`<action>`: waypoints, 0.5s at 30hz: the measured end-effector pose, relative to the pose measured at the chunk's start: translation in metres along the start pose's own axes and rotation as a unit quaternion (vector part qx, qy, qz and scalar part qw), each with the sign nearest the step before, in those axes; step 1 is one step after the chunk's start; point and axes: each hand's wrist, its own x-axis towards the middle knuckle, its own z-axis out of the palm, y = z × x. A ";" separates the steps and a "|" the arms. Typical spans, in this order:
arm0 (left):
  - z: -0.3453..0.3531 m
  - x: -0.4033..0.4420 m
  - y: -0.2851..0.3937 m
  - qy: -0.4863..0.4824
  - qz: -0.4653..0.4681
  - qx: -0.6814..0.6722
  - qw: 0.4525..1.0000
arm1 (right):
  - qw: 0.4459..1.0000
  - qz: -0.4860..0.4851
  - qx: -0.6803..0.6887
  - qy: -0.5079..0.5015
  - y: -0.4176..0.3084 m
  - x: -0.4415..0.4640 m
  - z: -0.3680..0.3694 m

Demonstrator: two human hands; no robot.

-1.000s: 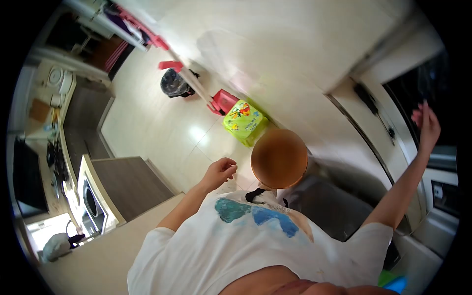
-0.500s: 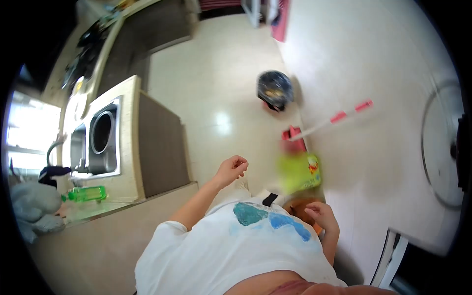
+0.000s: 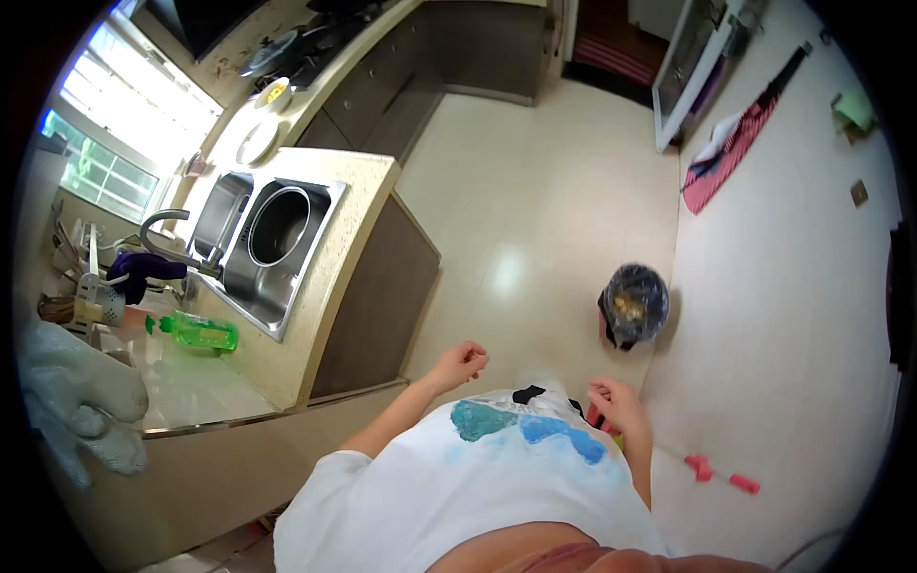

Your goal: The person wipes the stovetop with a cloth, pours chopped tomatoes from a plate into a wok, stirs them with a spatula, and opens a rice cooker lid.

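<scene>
My left hand (image 3: 460, 366) hangs in front of my white shirt (image 3: 411, 487), fingers loosely curled with nothing visible in them, near the corner of the sink cabinet (image 3: 377, 296). On the other side of the shirt, my right hand (image 3: 616, 401) hangs with its fingers bent and apart, holding nothing. Beyond it on the floor stands a bin (image 3: 638, 304) lined with a dark bag, with scraps inside. A pink-and-white handle (image 3: 721, 474) shows to the right of my right hand.
At the left is a counter (image 3: 353, 177) with a steel sink (image 3: 272, 315), a pot (image 3: 279, 226), a faucet (image 3: 167, 218), a green bottle (image 3: 203, 331) and pale gloves (image 3: 81, 382). Plates (image 3: 258, 141) lie farther back. A striped apron (image 3: 731, 153) hangs at the right wall (image 3: 764, 315).
The view has swung toward the sink and moved forward. My right hand came down from the far right to beside my shirt. The green stool and brown round item have mostly left view.
</scene>
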 end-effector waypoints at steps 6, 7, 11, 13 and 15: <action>-0.019 0.067 0.096 0.096 0.017 0.031 0.995 | 0.995 -0.059 -0.062 0.057 -0.041 0.105 -0.105; -0.023 0.078 0.108 0.103 0.041 0.031 0.993 | 0.993 -0.048 -0.092 0.062 -0.049 0.119 -0.122; -0.040 0.124 0.132 0.131 0.051 0.016 0.990 | 0.995 -0.069 -0.061 0.044 -0.070 0.181 -0.162; -0.053 0.148 0.140 0.143 0.035 0.004 0.989 | 0.995 -0.070 -0.069 0.021 -0.080 0.220 -0.173; -0.072 0.174 0.150 0.153 0.009 -0.005 0.988 | 0.997 -0.062 -0.043 0.015 -0.097 0.257 -0.177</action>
